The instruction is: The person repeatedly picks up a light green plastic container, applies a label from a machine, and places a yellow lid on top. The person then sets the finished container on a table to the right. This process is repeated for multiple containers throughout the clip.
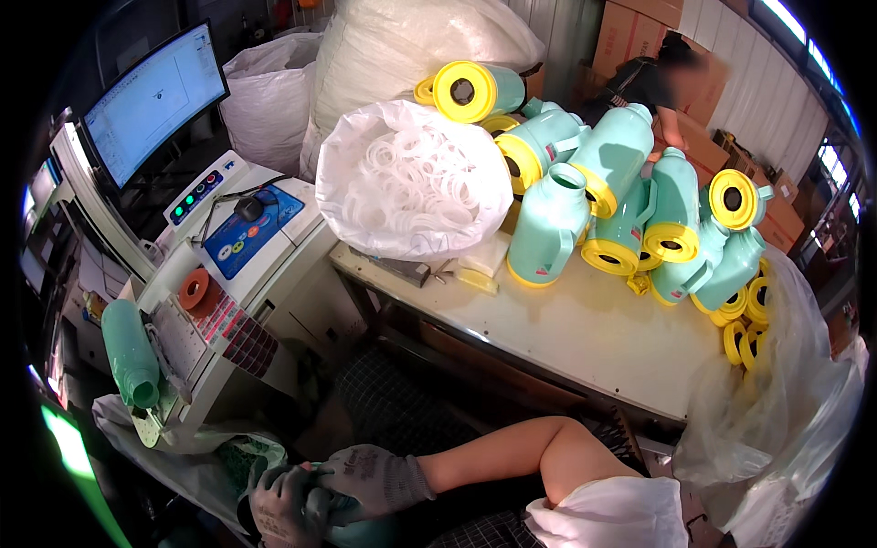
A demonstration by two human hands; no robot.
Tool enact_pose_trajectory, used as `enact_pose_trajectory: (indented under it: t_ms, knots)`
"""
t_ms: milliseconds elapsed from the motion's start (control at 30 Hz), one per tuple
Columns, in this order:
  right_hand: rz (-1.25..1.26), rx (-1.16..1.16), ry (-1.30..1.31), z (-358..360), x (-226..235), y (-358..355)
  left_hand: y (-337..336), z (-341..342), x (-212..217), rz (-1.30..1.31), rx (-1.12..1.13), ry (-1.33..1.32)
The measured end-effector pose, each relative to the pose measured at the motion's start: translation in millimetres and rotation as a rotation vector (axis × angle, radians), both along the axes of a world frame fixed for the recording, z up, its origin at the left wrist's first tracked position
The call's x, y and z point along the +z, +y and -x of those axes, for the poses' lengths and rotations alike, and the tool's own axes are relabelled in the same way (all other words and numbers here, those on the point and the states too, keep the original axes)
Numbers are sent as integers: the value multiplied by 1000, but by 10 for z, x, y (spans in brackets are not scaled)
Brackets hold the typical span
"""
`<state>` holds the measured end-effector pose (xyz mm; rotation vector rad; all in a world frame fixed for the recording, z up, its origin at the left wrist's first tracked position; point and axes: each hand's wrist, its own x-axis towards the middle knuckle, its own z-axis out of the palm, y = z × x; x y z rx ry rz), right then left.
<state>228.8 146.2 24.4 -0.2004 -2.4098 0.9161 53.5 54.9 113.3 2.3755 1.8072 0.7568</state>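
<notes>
Both my hands are in grey work gloves and meet at the lower edge, left of the middle. My left hand (281, 508) has its fingers curled at the end of a teal flask casing (367, 532), most of which is hidden by the gloves and the picture's edge. From the right, my bare forearm leads to my right hand (373, 480), which lies over the same casing with fingers closed against the left hand. What the fingertips touch between the gloves cannot be made out. Another teal flask casing (131, 354) lies on a machine at the left.
Several teal flask casings (548, 226) with yellow bases crowd the table (557, 333). A white bag (340, 196) holds translucent rings. Yellow rings (756, 297) and a clear plastic bag (731, 429) are at the right. A monitor (157, 100) stands left; a person (639, 87) works behind.
</notes>
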Motion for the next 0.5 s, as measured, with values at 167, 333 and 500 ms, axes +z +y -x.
enact_pose_trajectory:
  t_ms: [167, 333, 500]
  knots:
    - [-364, -246, 196, 399, -440, -188, -69, 291, 127, 374, 36, 336]
    - [-318, -189, 90, 495, -356, -310, 124, 412, 172, 303, 33, 425]
    - [-353, -245, 45, 453, -347, -293, 411, 573, 26, 397, -201, 493]
